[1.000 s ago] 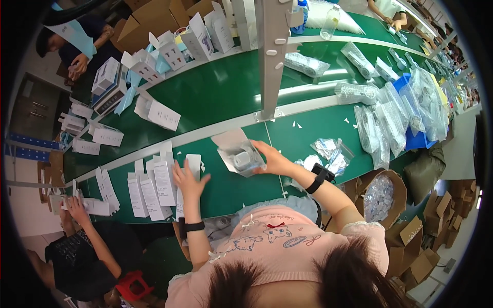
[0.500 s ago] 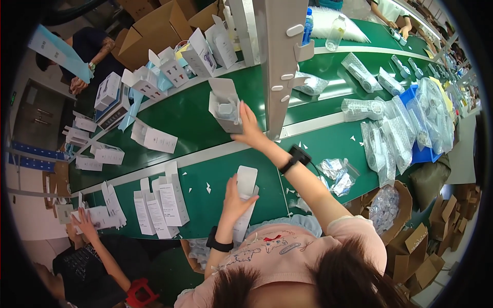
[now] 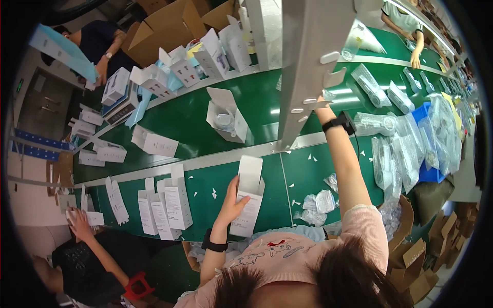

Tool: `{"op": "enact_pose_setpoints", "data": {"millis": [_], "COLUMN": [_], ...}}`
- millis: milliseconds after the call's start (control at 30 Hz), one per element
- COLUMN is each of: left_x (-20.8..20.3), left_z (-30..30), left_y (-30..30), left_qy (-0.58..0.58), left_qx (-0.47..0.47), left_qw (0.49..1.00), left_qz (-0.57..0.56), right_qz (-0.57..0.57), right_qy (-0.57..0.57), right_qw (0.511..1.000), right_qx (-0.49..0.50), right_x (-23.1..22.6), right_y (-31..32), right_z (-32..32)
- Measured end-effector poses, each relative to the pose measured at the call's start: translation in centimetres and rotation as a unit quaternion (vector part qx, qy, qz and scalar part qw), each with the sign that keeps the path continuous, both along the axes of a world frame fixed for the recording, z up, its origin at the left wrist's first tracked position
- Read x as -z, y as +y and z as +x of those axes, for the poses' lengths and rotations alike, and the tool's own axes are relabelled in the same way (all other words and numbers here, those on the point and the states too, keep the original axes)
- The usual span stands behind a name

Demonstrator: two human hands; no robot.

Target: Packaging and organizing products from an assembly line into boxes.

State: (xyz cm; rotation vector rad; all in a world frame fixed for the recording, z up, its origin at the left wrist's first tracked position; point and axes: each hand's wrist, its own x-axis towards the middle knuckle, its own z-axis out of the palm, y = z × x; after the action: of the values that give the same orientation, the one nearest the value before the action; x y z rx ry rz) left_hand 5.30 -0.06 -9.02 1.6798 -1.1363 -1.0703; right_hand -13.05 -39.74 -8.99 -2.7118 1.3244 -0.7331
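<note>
My left hand [image 3: 232,204] grips a white carton [image 3: 245,217], its top flap standing up, close to my body over the green bench. My right arm reaches far forward, and my right hand [image 3: 322,101] is mostly hidden behind the grey metal post [image 3: 303,72], its fingers out of sight. An open white carton [image 3: 238,129] with a bubble-wrapped item [image 3: 224,121] inside stands on the green belt left of the post. Bubble-wrapped devices [image 3: 371,84] lie on the belt to the right of my right hand.
Several white cartons [image 3: 174,205] stand left of my left hand. Small packets [image 3: 316,205] and paper scraps lie on the bench. A blue bin [image 3: 430,172] heaped with bubble-wrapped devices is at the right. Co-workers' hands [image 3: 79,224] show at the left and far right.
My right hand has left the carton with the bubble-wrapped item and moved right, behind the post. My left hand keeps hold of its white carton, now more upright.
</note>
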Motion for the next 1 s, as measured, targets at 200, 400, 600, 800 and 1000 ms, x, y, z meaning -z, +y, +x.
{"op": "enact_pose_setpoints", "data": {"millis": [200, 400, 600, 800, 1000], "left_x": [-8.8, -7.5, -5.4, -5.6, -4.6], "left_z": [-1.5, -3.3, -5.1, -7.1, -8.0], "left_y": [-3.8, -5.3, -5.7, -6.4, -5.9], "left_qy": [-0.198, -0.189, -0.153, -0.128, -0.227], "left_qx": [-0.038, -0.031, -0.053, -0.061, -0.102], "left_qw": [0.971, 0.971, 0.971, 0.963, 0.944], "left_qz": [-0.127, -0.146, -0.175, -0.231, -0.218], "right_qz": [0.035, 0.378, 0.466, 0.149, -0.007], "right_qy": [0.156, -0.403, -0.738, -0.577, -0.247], "right_qw": [0.987, 0.833, 0.479, 0.802, 0.963], "right_qx": [0.016, -0.024, -0.089, 0.050, -0.111], "right_x": [1.9, -1.4, -10.1, -11.6, -10.8], "right_y": [0.1, 5.7, 16.7, 24.7, 27.7], "right_z": [2.3, -2.9, -8.7, -0.9, 1.0]}}
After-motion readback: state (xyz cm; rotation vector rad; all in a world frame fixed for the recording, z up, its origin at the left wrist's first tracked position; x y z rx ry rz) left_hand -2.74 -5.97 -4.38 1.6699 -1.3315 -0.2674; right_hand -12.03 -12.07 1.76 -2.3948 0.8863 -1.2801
